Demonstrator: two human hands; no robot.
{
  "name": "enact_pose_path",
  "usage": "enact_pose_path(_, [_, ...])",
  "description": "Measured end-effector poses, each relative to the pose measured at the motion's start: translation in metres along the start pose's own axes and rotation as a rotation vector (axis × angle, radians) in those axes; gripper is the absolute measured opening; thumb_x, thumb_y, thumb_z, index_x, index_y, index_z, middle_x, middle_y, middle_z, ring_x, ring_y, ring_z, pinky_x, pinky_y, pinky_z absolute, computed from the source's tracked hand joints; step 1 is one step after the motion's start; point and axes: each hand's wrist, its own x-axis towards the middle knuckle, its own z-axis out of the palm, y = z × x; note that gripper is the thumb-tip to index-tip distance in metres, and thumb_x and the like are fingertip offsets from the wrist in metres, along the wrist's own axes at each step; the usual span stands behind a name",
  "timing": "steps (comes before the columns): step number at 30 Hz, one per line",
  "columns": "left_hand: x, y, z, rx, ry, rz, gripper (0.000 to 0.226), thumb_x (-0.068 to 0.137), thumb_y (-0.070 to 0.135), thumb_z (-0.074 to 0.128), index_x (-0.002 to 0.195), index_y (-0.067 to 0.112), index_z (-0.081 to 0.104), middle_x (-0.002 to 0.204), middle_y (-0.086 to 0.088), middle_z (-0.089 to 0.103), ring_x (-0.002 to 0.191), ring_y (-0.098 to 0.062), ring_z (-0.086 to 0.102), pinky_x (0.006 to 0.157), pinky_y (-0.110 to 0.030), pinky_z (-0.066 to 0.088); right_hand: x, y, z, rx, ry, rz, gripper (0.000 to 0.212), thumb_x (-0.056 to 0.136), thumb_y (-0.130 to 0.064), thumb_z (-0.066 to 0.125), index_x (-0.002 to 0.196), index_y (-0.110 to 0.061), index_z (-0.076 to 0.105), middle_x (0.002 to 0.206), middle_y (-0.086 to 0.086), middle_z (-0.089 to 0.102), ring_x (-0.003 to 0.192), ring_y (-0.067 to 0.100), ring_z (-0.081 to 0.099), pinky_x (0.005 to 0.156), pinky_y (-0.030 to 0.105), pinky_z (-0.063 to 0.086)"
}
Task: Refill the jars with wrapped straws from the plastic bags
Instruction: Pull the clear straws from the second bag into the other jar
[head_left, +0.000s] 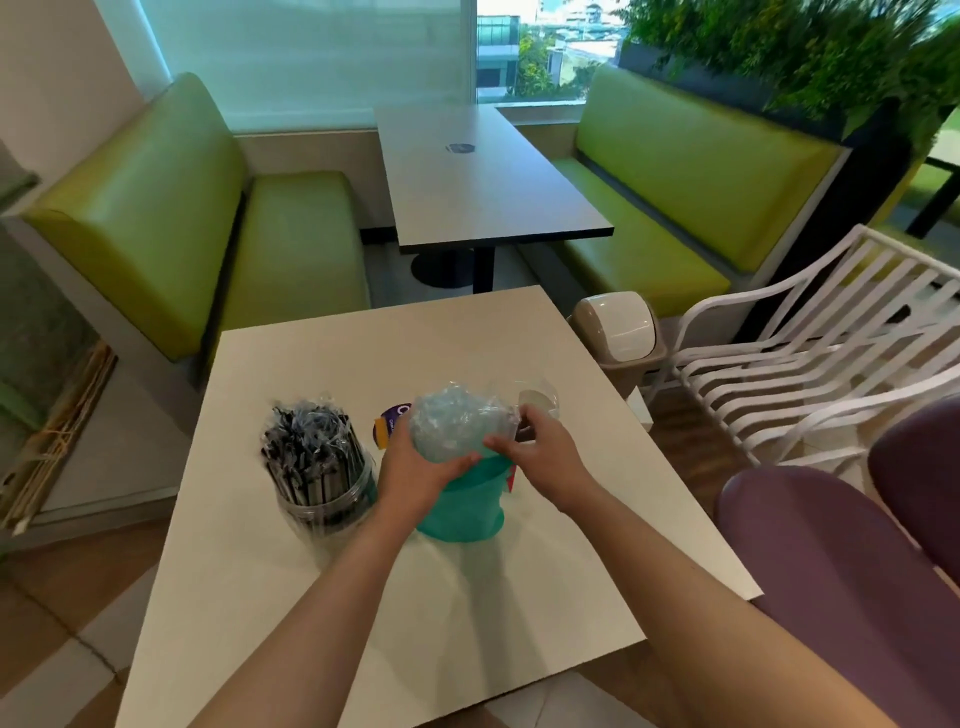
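In the head view, a crumpled clear bag (457, 426) of teal straws is gripped by the left hand (415, 475) and right hand (540, 457) above the surface (322, 597). One jar (324, 493) of dark wrapped straws (311, 452) stands left. A second jar (537, 402) is mostly hidden behind the bag.

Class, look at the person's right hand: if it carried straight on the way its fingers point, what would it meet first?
The right hand points forward-left and already grips the plastic bag; beyond that, probably the left hand, though depth is unclear.
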Motion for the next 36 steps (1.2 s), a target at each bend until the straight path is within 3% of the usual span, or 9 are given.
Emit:
enact_pose_path(3, [-0.001, -0.001, 0.001, -0.019, 0.054, -0.002, 0.088, 0.057, 0.026, 0.095, 0.126, 0.031, 0.040, 0.120, 0.006, 0.053, 0.113, -0.016, 0.053, 0.094, -0.033, 0.048, 0.006, -0.002, 0.004, -0.009, -0.062, -0.010, 0.023, 0.088, -0.017, 0.069, 0.109, -0.011, 0.061, 0.100, 0.001, 0.065, 0.091, 0.011, 0.059, 0.062, 0.010, 0.048])
enact_pose_path(6, [0.002, -0.005, -0.001, -0.011, 0.097, 0.003, 0.094, 0.055, 0.029, 0.095, 0.132, 0.027, 0.041, 0.127, 0.001, 0.051, 0.115, -0.017, 0.052, 0.092, -0.031, 0.046, 0.008, -0.001, 0.010, 0.001, -0.083, -0.010, 0.021, 0.089, -0.015, 0.067, 0.108, -0.011, 0.059, 0.101, 0.002, 0.065, 0.095, 0.014, 0.059, 0.064, 0.011, 0.049])
enact_pose_path(14, [0.012, -0.007, -0.005, 0.038, 0.075, 0.012, 0.108, 0.047, 0.035, 0.097, 0.137, 0.020, 0.039, 0.125, 0.005, 0.046, 0.118, -0.014, 0.046, 0.095, -0.028, 0.040, 0.010, -0.004, 0.022, -0.029, 0.008, -0.014, 0.017, 0.086, -0.019, 0.072, 0.097, -0.013, 0.060, 0.091, -0.003, 0.065, 0.084, 0.011, 0.058, 0.063, 0.011, 0.046])
enact_pose_path(21, [0.021, -0.009, -0.008, 0.067, 0.115, 0.024, 0.107, 0.049, 0.044, 0.094, 0.138, 0.020, 0.039, 0.129, 0.001, 0.048, 0.119, -0.017, 0.047, 0.096, -0.029, 0.041, 0.014, -0.008, 0.025, 0.000, -0.018, 0.035, 0.016, 0.090, -0.018, 0.065, 0.104, -0.014, 0.056, 0.099, 0.003, 0.065, 0.094, 0.020, 0.062, 0.083, 0.035, 0.053])
enact_pose_path(26, [0.023, -0.002, -0.008, 0.055, 0.098, 0.050, 0.099, 0.058, 0.043, 0.091, 0.139, 0.018, 0.040, 0.124, 0.006, 0.047, 0.114, -0.011, 0.045, 0.089, -0.022, 0.038, 0.009, -0.013, 0.031, -0.031, -0.014, 0.045, 0.023, 0.087, -0.026, 0.071, 0.103, -0.017, 0.057, 0.100, 0.004, 0.065, 0.094, 0.021, 0.063, 0.078, 0.031, 0.056])
enact_pose_path(30, [0.026, -0.001, -0.009, 0.029, 0.111, 0.038, 0.095, 0.060, 0.038, 0.092, 0.138, 0.017, 0.041, 0.122, 0.006, 0.048, 0.112, -0.011, 0.046, 0.088, -0.023, 0.038, 0.009, -0.013, 0.037, -0.081, 0.043, 0.004, 0.011, 0.092, -0.029, 0.064, 0.102, -0.026, 0.063, 0.098, -0.004, 0.066, 0.096, 0.017, 0.061, 0.079, 0.026, 0.052])
enact_pose_path(32, [0.029, -0.002, -0.008, 0.035, 0.123, 0.035, 0.094, 0.061, 0.034, 0.092, 0.138, 0.017, 0.041, 0.125, 0.003, 0.050, 0.115, -0.014, 0.048, 0.090, -0.026, 0.040, 0.012, -0.013, 0.039, -0.142, 0.077, -0.030, 0.013, 0.093, -0.040, 0.059, 0.103, -0.033, 0.062, 0.103, -0.003, 0.062, 0.096, 0.014, 0.061, 0.081, 0.026, 0.051])
enact_pose_path(34, [0.032, -0.002, -0.007, 0.054, 0.135, 0.039, 0.094, 0.060, 0.033, 0.092, 0.138, 0.016, 0.041, 0.128, 0.000, 0.051, 0.119, -0.019, 0.048, 0.096, -0.032, 0.043, 0.014, -0.014, 0.039, -0.173, 0.088, -0.043, 0.033, 0.086, -0.062, 0.051, 0.107, -0.038, 0.060, 0.106, 0.000, 0.059, 0.094, 0.013, 0.062, 0.086, 0.037, 0.055])
enact_pose_path(36, [0.035, -0.001, -0.005, 0.079, 0.147, 0.041, 0.095, 0.060, 0.035, 0.092, 0.138, 0.016, 0.041, 0.131, -0.002, 0.051, 0.121, -0.020, 0.048, 0.100, -0.037, 0.044, 0.016, -0.016, 0.037, -0.170, 0.086, -0.048, 0.043, 0.082, -0.071, 0.042, 0.110, -0.040, 0.055, 0.108, 0.000, 0.059, 0.096, 0.013, 0.063, 0.087, 0.043, 0.055])
